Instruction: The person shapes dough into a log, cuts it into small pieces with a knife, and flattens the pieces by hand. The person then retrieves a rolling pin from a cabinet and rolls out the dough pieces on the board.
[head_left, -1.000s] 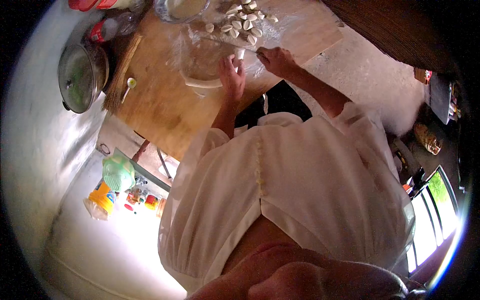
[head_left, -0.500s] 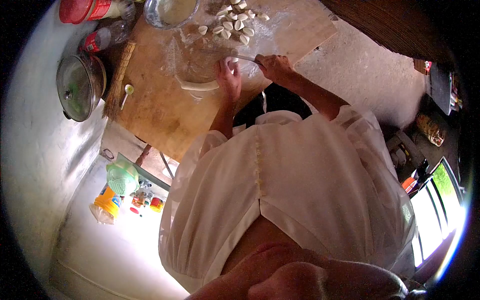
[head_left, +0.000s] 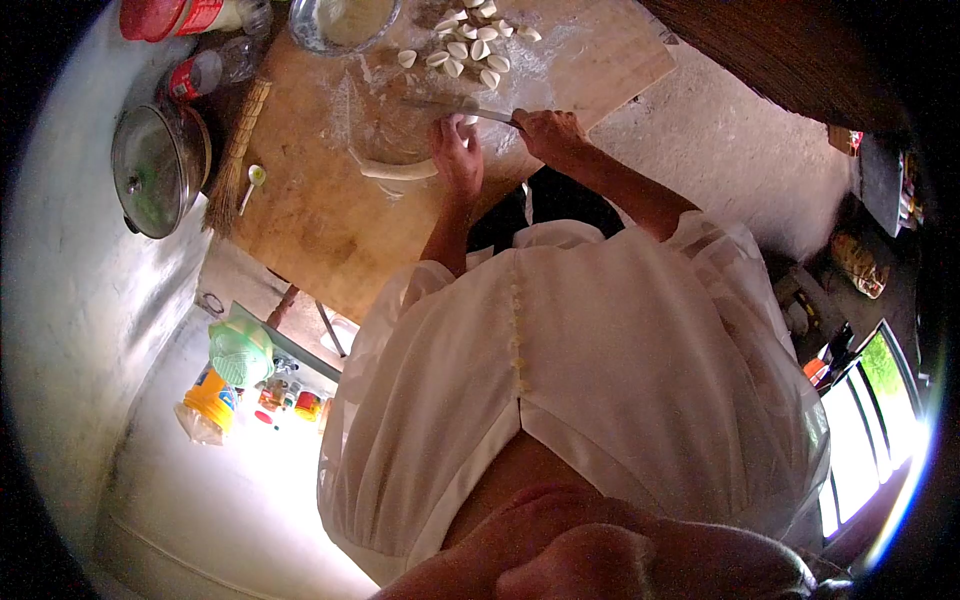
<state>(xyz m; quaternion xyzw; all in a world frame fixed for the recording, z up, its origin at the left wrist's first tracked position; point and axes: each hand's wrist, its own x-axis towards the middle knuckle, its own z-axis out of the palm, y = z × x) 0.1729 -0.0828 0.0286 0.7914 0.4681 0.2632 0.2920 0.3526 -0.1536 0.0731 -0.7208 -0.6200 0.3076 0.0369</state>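
My right hand (head_left: 550,134) is closed round the handle of a long knife (head_left: 488,115), whose blade points left over the floured wooden board. My left hand (head_left: 458,155) grips the end of a white dough roll (head_left: 467,119), right beside the blade. The rest of the dough, a long curved strip (head_left: 398,171), lies on the board to the left of my left hand. Beyond the knife, several cut dough pieces (head_left: 480,48) lie in a loose group, and a single piece (head_left: 406,58) sits apart to their left.
A glass bowl (head_left: 392,22) with pale contents stands at the board's far side. Along the left are a straw brush (head_left: 238,160), a small spoon (head_left: 255,176), a lidded pot (head_left: 150,170), a plastic bottle (head_left: 205,75) and a red-lidded jar (head_left: 150,18).
Compared with a second ago, the knife now lies across the dough by my left fingers, its blade further left. The whole view has shifted slightly. Little differs from half a second ago.
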